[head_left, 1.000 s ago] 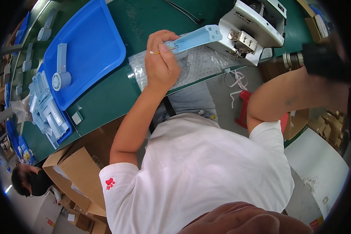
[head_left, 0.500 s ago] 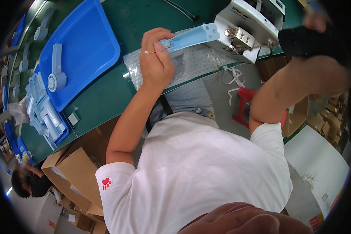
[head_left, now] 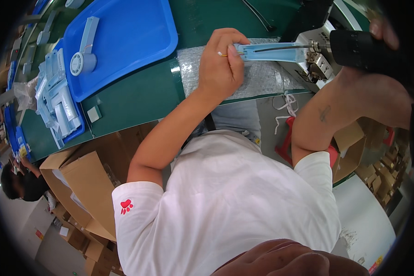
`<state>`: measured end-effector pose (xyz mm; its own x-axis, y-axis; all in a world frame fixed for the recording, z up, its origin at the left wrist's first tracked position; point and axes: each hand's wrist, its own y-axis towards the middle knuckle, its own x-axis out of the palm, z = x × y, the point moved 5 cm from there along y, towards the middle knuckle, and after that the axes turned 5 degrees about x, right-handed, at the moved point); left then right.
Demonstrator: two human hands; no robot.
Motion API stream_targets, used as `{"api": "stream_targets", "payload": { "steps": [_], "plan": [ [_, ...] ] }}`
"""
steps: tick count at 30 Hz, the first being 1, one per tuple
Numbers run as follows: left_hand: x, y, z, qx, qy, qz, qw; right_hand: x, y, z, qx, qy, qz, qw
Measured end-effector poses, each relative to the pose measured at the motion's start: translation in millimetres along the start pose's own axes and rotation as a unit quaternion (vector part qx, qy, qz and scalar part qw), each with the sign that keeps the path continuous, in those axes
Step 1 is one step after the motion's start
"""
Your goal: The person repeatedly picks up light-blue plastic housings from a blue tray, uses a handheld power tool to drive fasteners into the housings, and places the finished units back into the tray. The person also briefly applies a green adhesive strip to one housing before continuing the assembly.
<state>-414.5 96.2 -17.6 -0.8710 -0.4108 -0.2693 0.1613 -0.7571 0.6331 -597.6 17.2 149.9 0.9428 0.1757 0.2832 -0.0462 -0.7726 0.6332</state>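
My left hand (head_left: 222,60) is closed round one end of a light blue plastic handle shell (head_left: 280,53), its hollow side up. A thin yellow wire with a small white connector (head_left: 220,53) sticks out beside my thumb. At the right, my right hand (head_left: 385,34) is wrapped round a black electric screwdriver (head_left: 363,48). The screwdriver's long thin bit (head_left: 285,47) lies along the inside of the shell, its tip near my left fingers. Whether the tip sits on a screw is too small to tell.
A white metal machine (head_left: 315,60) stands behind the shell, beside bubble wrap (head_left: 257,78) on the green table (head_left: 138,96). To the left, a blue tray (head_left: 129,41) holds a light blue handheld fan (head_left: 83,60); more shells (head_left: 57,92) are piled beside it. Cardboard boxes (head_left: 89,193) stand below.
My right hand has brought the screwdriver in from the right, and its bit now reaches into the shell. The view has shifted, and my left hand still grips the shell.
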Motion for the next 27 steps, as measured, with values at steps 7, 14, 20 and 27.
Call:
{"api": "stream_targets", "payload": {
  "steps": [7, 14, 20, 27],
  "plan": [
    [0, -3, -2, -0.004, 0.025, -0.019, 0.999, 7, 0, 8, 0.015, 0.018, -0.013, 1.000],
    [1, -3, -4, 0.007, 0.035, -0.006, 0.999, 8, -4, 9, 0.021, 0.038, -0.018, 0.999],
    [1, -4, -4, 0.000, 0.036, -0.012, 0.999, 2, -10, 9, 0.026, 0.065, -0.017, 0.997],
    [0, -5, -4, -0.005, 0.021, -0.011, 1.000, -2, -18, 5, 0.026, 0.101, -0.017, 0.994]
  ]
}}
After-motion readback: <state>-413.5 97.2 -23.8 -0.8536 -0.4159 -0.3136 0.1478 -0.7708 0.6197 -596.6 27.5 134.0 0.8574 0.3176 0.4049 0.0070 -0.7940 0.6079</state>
